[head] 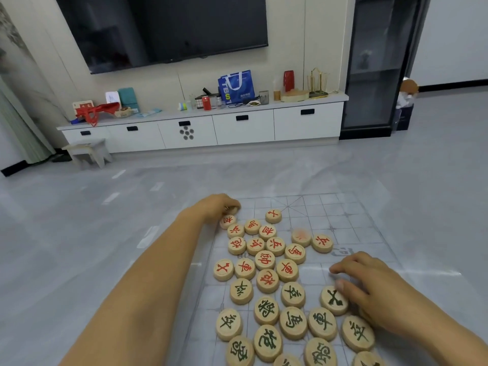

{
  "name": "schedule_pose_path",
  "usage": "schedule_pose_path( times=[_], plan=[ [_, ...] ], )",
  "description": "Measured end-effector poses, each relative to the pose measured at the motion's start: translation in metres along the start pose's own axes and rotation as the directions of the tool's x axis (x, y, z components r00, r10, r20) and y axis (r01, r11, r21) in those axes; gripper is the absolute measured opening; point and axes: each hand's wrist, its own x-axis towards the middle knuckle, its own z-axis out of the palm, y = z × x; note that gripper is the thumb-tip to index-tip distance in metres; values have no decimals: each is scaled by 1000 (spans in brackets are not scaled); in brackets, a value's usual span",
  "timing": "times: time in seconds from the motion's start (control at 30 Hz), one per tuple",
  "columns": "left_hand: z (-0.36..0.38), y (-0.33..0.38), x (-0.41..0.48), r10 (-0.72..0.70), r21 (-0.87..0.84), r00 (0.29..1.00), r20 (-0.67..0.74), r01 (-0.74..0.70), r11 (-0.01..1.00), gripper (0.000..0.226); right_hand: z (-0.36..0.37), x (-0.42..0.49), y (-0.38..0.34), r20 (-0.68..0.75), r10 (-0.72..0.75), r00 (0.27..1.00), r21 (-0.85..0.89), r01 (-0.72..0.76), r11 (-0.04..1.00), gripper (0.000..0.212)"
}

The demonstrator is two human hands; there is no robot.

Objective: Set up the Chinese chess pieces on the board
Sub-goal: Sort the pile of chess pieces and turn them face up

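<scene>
Piece half-hidden under left hand

1. Top of frame: I note a dark television on the wall.
2. Below it: white cabinet carrying a blue bag and a red can.
3. Left: small stool.
4. Upper right: dark glass cabinet.

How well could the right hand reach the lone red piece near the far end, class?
Probably yes: the lone red piece lies uncovered, only low pieces separate it from the right hand, and the left hand is aside.
</scene>
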Motion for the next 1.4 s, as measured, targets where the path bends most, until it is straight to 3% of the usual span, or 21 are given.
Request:
schedule_pose_path(
  times=[0.1, 0.23, 0.37, 0.43, 0.53, 0.7, 0.83, 0.9, 0.97, 1.03, 1.13, 1.27, 1.4],
  plan=[
    [-2, -13, -14, -85, 18, 990, -115, 88, 996, 24, -1, -2, 2, 16, -4, 1000, 0, 4, 1000, 31],
    [-4, -34, -73, -136, -120, 974, -183, 115, 986, 15, -4, -6, 2, 38, -4, 999, 14, 4, 1000, 31],
    [14, -12, -154, -60, -189, 997, -41, 51, 981, 9, -6, -11, 0, 52, 6, 999, -4, -6, 1000, 31],
    [29, 5, -179, -74, -192, 997, 10, 75, 978, 23, -6, -11, -1, 57, 14, 998, -8, -14, 1000, 31],
    [42, 24, -188, -141, -336, 988, -62, 112, 935, 40, -4, -10, -2, 61, 21, 998, -22, -20, 1000, 31],
    [53, 45, -188, -140, -414, 985, -98, 88, 906, 35, -2, -10, -3, 50, 19, 999, 2, -19, 1000, 30],
    [53, 45, -200, -185, -554, 975, -120, 89, 827, 28, -7, -17, 2, -4, 52, 999, 156, -51, 986, 33],
    [55, 41, -208, -164, -610, 980, -112, 62, 790, 39, -8, -23, 6, -51, 74, 996, 233, -60, 971, 40],
    [56, 44, -216, -82, -631, 995, -57, 28, 775, 74, -8, -32, 8, -52, 45, 998, 285, -29, 958, 58],
    [62, 52, -219, -3, -576, 1000, -22, -10, 817, 103, -6, -44, 7, 5, -22, 1000, 281, 20, 959, 81],
    [83, 73, -223, 69, -270, 995, -72, -86, 959, 115, 5, -63, 3, 157, -61, 986, 106, 44, 993, 102],
    [102, 106, -220, 67, -111, 994, -91, -77, 991, 117, 22, -75, -11, 248, -72, 966, -149, 111, 983, 109],
    [105, 116, -206, -16, -76, 997, -79, 10, 997, 128, 25, -68, -16, 246, -26, 969, -196, 76, 978, 97]
  ],
)
